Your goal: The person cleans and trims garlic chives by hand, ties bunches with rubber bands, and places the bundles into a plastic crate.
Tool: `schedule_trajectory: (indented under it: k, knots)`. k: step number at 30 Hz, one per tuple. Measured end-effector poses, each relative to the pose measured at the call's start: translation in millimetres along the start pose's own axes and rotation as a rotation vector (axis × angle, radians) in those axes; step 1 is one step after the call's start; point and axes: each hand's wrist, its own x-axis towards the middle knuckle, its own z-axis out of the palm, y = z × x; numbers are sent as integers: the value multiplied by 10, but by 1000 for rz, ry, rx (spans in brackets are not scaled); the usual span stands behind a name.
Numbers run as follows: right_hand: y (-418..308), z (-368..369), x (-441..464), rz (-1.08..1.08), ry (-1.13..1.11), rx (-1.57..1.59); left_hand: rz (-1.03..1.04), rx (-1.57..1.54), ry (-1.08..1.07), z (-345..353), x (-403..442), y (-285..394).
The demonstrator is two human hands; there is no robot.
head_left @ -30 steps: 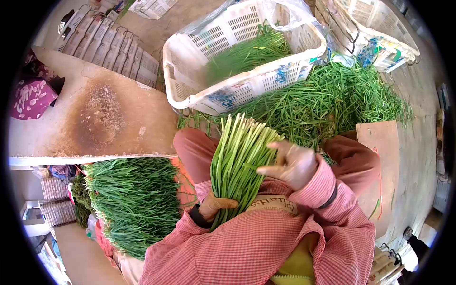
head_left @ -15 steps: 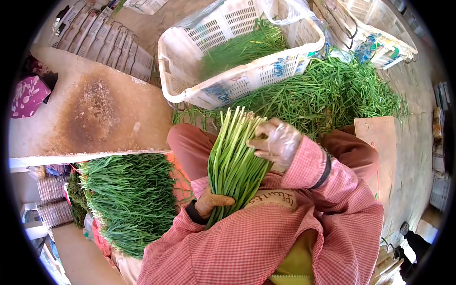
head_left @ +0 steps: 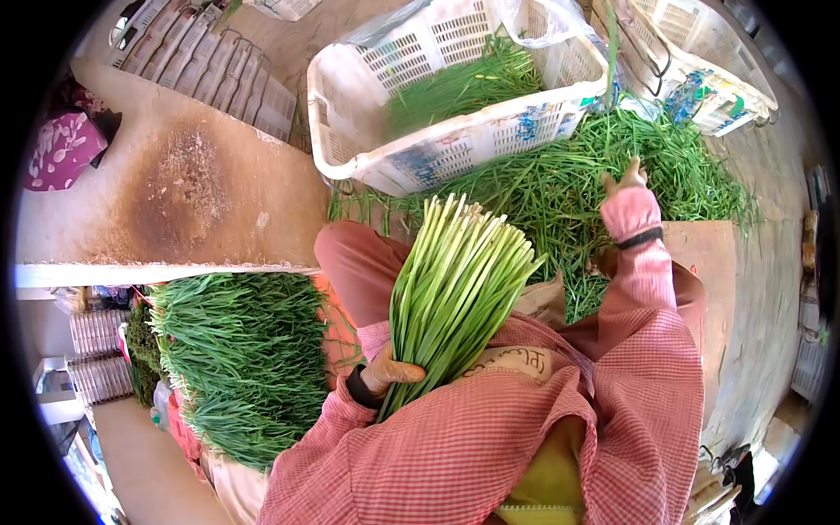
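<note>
Close to our checked shirt (head_left: 437,455), our left hand (head_left: 391,372) is wrapped round the near end of a bunch of green stalks (head_left: 459,289), thumb across the front, the pale ends fanned away from us; our right hand (head_left: 626,179), which half a second ago was at the side of that bunch, has gone out to the far right, its thumb and forefinger well apart, with nothing that we can make out in its grasp; so, as we judge it, the left hand alone now bears the bunch and work on its stalks has paused. Behind the right hand spreads a loose heap of green blades (head_left: 542,192), though we cannot tell whether the two touch; beyond, one long blade (head_left: 611,48), newly in view, shows before the right end of a white crate (head_left: 477,140), perhaps a stray just let go; cut greens (head_left: 468,83) lie inside that crate; to our left, a dense stack of leafy greens (head_left: 245,367) sits beside the stained surface (head_left: 280,210), both unchanged.
</note>
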Motion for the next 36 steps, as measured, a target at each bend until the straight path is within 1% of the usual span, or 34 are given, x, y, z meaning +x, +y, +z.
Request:
schedule_trajectory:
  k: [1,2,3,4,5,6,7,9,10,11,12,13,14,15,16,17,18,19,20,21,22,23,24,25,26,27,28,29,30,31,34,35,36]
  knots:
    - [8,12,-304,-15,-32,-17,106,103,41,69,21,49]
    - [17,25,-610,-31,-64,-34,106,168,75,164,33,151]
    - [600,754,-480,-336,-192,585,104,229,113,255,42,228]
    - [507,824,-808,-118,-710,1083,103,230,110,307,74,274]
    - [404,884,-1138,349,-1118,1403,120,374,170,354,125,316]
    - [182,839,-1365,669,-1355,1691,135,521,227,401,182,341]
    - [-51,967,-1526,506,-1359,1749,127,535,216,466,264,342]
    - [-137,1443,-1346,373,-1533,2051,222,1485,557,676,470,233]
    - [-147,1507,-1277,156,-1656,2147,329,1869,672,773,557,101]
    - [-164,1574,-1211,-84,-1771,2223,456,2385,800,513,681,-203]
    - [-146,1993,-1031,-44,-1776,2178,418,2398,747,376,673,-341]
    - [-118,1645,-1147,31,-1682,2161,377,2409,691,453,669,-226]
    - [-81,1476,-1200,41,-1717,2193,278,1813,320,466,537,-16]
    - [-44,1321,-1259,65,-1758,2218,160,1187,5,689,369,485]
    - [-60,900,-1381,74,-1662,2147,-132,1103,-65,676,316,867]
    - [-90,905,-1398,166,-1699,2165,34,1143,-105,524,371,1046]
    - [-120,910,-1416,262,-1731,2183,62,1197,-81,361,544,1076]
    - [2,1434,-1290,193,-1756,2135,92,1254,-57,133,706,1034]
    - [-46,1296,-1277,96,-1809,2111,-89,943,-215,-90,851,827]
    - [-136,1009,-1280,-3,-1853,2085,-262,620,-366,-210,961,592]
    - [-239,705,-1270,255,-1766,1962,-259,545,-342,-201,919,414]
    - [-37,909,-1137,63,-1545,2167,-260,457,-315,-211,856,260]
    - [64,877,-1041,38,-1316,2118,-268,271,-300,-277,862,180]
    - [168,843,-952,28,-1097,2030,-265,242,-293,-289,824,139]
    - [17,585,-752,141,-899,1725,-313,246,-195,-290,753,124]
    - [94,508,-361,-24,-134,1162,-357,256,-99,-283,695,141]
    - [81,212,-423,-151,-183,1300,-210,310,-46,-186,660,167]
    - [10,-152,-537,-275,-231,1437,-207,300,-35,-163,648,149]
    - [-43,-268,-595,-659,-139,973,-223,215,39,-144,626,126]
    - [-84,-304,-646,-993,-40,478,-239,136,109,-123,611,113]
    - [-267,46,-948,-1085,-402,123,-221,114,135,-87,599,81]
    - [-310,133,-1003,-1191,-250,-186,-194,119,144,-80,602,73]
    - [-305,163,-938,-1153,-300,-111,-125,128,158,14,601,107]
